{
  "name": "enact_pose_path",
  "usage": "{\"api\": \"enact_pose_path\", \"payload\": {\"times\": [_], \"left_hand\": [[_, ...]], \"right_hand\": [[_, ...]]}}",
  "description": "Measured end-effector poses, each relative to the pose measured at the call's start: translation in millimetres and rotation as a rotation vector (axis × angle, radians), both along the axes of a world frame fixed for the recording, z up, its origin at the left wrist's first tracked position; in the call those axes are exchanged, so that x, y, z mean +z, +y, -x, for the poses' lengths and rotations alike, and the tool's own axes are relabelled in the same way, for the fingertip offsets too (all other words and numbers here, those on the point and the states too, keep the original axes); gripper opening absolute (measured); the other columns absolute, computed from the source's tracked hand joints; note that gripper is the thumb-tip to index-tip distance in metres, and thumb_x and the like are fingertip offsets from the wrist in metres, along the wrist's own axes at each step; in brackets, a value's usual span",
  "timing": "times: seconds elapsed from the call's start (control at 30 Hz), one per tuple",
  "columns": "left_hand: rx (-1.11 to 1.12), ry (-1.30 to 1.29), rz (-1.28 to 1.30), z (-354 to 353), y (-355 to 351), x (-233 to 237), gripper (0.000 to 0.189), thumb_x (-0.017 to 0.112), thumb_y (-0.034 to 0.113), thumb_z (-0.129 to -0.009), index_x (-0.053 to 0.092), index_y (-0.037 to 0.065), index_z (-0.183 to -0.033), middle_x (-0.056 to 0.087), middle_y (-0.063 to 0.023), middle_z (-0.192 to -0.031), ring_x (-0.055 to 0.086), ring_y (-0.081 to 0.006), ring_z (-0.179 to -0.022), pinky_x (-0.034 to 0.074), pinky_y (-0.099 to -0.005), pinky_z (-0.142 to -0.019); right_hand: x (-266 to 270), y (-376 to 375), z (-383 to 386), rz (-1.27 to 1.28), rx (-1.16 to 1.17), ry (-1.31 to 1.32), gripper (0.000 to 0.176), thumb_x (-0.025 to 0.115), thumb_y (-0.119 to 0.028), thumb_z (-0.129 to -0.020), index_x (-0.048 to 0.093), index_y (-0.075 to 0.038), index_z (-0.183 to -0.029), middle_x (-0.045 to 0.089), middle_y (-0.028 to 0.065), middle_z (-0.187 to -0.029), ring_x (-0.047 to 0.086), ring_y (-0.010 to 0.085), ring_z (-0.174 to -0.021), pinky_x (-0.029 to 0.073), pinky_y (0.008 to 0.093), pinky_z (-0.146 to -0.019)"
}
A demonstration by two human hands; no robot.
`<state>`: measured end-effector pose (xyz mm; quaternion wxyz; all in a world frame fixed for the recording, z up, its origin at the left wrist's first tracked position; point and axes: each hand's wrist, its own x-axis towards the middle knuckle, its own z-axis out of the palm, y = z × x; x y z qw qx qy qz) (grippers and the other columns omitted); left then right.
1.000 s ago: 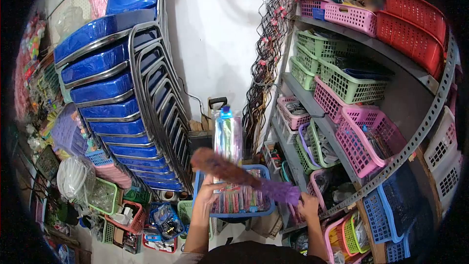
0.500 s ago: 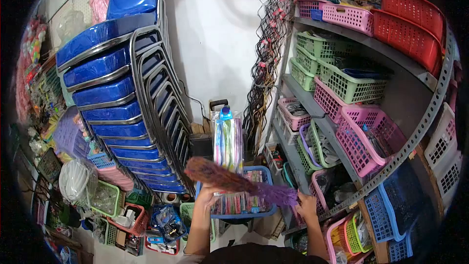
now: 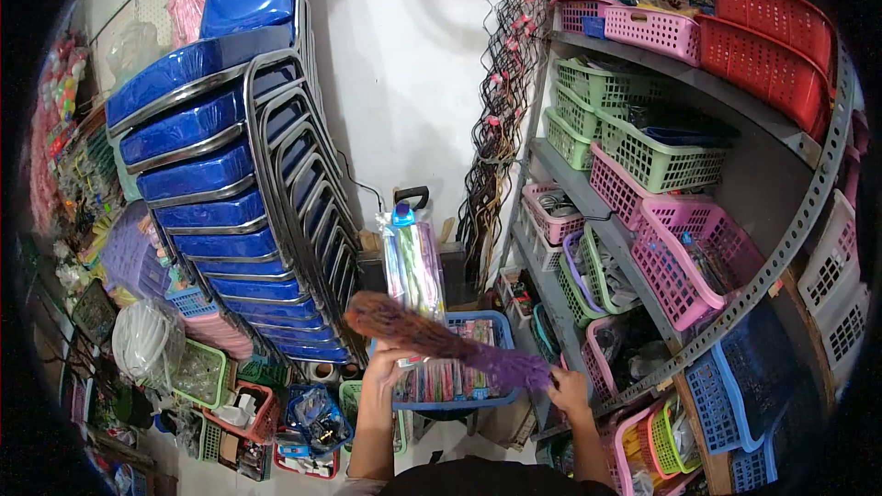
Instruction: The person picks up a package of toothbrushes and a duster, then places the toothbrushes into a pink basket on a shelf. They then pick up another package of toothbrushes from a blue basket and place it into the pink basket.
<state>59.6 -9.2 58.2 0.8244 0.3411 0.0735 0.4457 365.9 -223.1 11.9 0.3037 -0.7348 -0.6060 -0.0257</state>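
Observation:
A long bundle of dried-looking stems, orange-brown at one end and purple at the other, stretches across in front of me. My right hand is closed on its purple end. My left hand is closed under the brown end, holding a clear pack of colourful strips with a blue top that stands up behind the bundle. Whether the left fingers also touch the bundle is hidden. Below and behind is a blue basket filled with small colourful packets.
Stacked blue chairs rise at the left. Shelves with pink, green and red baskets line the right. Dark curly branches lean on the white wall. More baskets sit on the floor at the lower left.
The clear pack has tilted and shifted left. The bundle's purple end and my right hand have moved slightly left and down.

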Motion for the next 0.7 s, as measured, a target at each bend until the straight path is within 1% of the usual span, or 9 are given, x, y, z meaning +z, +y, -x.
{"api": "enact_pose_path", "payload": {"times": [0.07, 0.2, 0.27, 0.4, 0.43, 0.47, 0.53, 0.6, 0.7], "left_hand": [[-0.06, 0.088, -0.043, -6.0, -11.7, 23.2, 0.08, 0.057, -0.016, -0.062, 0.03, 0.003, -0.135, 0.047, -0.0107, -0.126, 0.048, -0.0227, -0.114, 0.039, -0.0342, -0.095], [-0.15, 0.215, -0.129, -12.3, -18.2, 30.7, 0.089, 0.056, -0.017, -0.053, 0.029, 0.002, -0.135, 0.045, -0.0084, -0.129, 0.046, -0.0194, -0.116, 0.036, -0.0287, -0.096], [-0.137, 0.235, -0.199, -13.9, -17.5, 26.2, 0.089, 0.058, -0.016, -0.05, 0.032, 0.002, -0.134, 0.047, -0.0081, -0.127, 0.046, -0.0188, -0.116, 0.036, -0.0278, -0.096], [0.042, 0.203, -0.007, -3.9, -13.8, 10.7, 0.079, 0.063, -0.01, -0.054, 0.038, 0.001, -0.128, 0.05, -0.0102, -0.123, 0.049, -0.0217, -0.112, 0.041, -0.033, -0.093], [0.107, 0.245, 0.036, -0.4, -16.3, 12.9, 0.072, 0.065, -0.006, -0.06, 0.039, 0.0, -0.127, 0.051, -0.0112, -0.122, 0.051, -0.024, -0.111, 0.043, -0.0371, -0.092], [0.207, 0.281, 0.044, -1.7, -5.6, -17.7, 0.065, 0.058, 0.0, -0.067, 0.039, 0.001, -0.129, 0.051, -0.0129, -0.121, 0.048, -0.0266, -0.114, 0.041, -0.0353, -0.092], [0.205, 0.152, 0.037, -5.2, -4.6, -7.5, 0.065, 0.061, 0.001, -0.072, 0.034, -0.001, -0.131, 0.049, -0.0131, -0.124, 0.05, -0.0253, -0.112, 0.042, -0.0391, -0.093], [0.207, 0.117, -0.033, -12.5, -9.5, 17.8, 0.063, 0.056, 0.003, -0.075, 0.031, 0.0, -0.132, 0.047, -0.014, -0.126, 0.051, -0.0256, -0.111, 0.043, -0.0388, -0.092], [0.073, 0.058, 0.054, -3.6, 8.0, -9.9, 0.058, 0.051, 0.006, -0.072, 0.037, 0.001, -0.129, 0.051, -0.012, -0.12, 0.054, -0.0242, -0.105, 0.047, -0.0365, -0.085]], "right_hand": [[3.5, 6.3, -3.6, -0.055, -0.078, 0.006, 0.031, 0.06, -0.025, -0.068, 0.061, -0.005, -0.092, 0.055, 0.0185, -0.061, 0.054, 0.0375, -0.056, 0.043, 0.045, -0.053], [11.7, 17.3, -4.9, -0.227, -0.257, 0.093, 0.027, 0.06, -0.023, -0.068, 0.06, -0.004, -0.087, 0.054, 0.0175, -0.059, 0.053, 0.0382, -0.054, 0.042, 0.0428, -0.051], [18.2, 12.8, -2.0, -0.232, -0.228, 0.057, 0.027, 0.06, -0.023, -0.068, 0.06, -0.003, -0.086, 0.054, 0.0178, -0.059, 0.052, 0.0382, -0.054, 0.042, 0.042, -0.05], [8.1, 2.0, -7.0, -0.143, -0.043, 0.03, 0.028, 0.06, -0.024, -0.067, 0.058, -0.002, -0.084, 0.051, 0.0196, -0.059, 0.051, 0.038, -0.053, 0.04, 0.041, -0.049], [6.6, 0.3, -5.3, -0.143, -0.04, 0.031, 0.028, 0.06, -0.024, -0.067, 0.058, -0.002, -0.084, 0.051, 0.0196, -0.059, 0.051, 0.038, -0.053, 0.04, 0.041, -0.049], [6.0, -2.1, -3.5, -0.174, 0.0, 0.017, 0.028, 0.06, -0.024, -0.066, 0.058, -0.002, -0.083, 0.05, 0.0197, -0.059, 0.05, 0.0378, -0.052, 0.04, 0.0408, -0.049], [-0.9, -5.0, -2.5, -0.205, 0.037, 0.002, 0.028, 0.061, -0.024, -0.065, 0.057, -0.002, -0.083, 0.05, 0.0199, -0.059, 0.049, 0.0377, -0.052, 0.039, 0.0407, -0.049], [-8.4, -3.2, -2.7, -0.172, -0.075, 0.084, 0.027, 0.061, -0.024, -0.066, 0.058, -0.003, -0.083, 0.052, 0.0192, -0.062, 0.05, 0.0378, -0.054, 0.04, 0.0404, -0.05], [-4.3, -1.6, 2.5, -0.126, -0.19, 0.243, 0.026, 0.061, -0.023, -0.066, 0.058, -0.003, -0.083, 0.053, 0.0191, -0.064, 0.052, 0.0382, -0.056, 0.041, 0.0408, -0.052]]}}
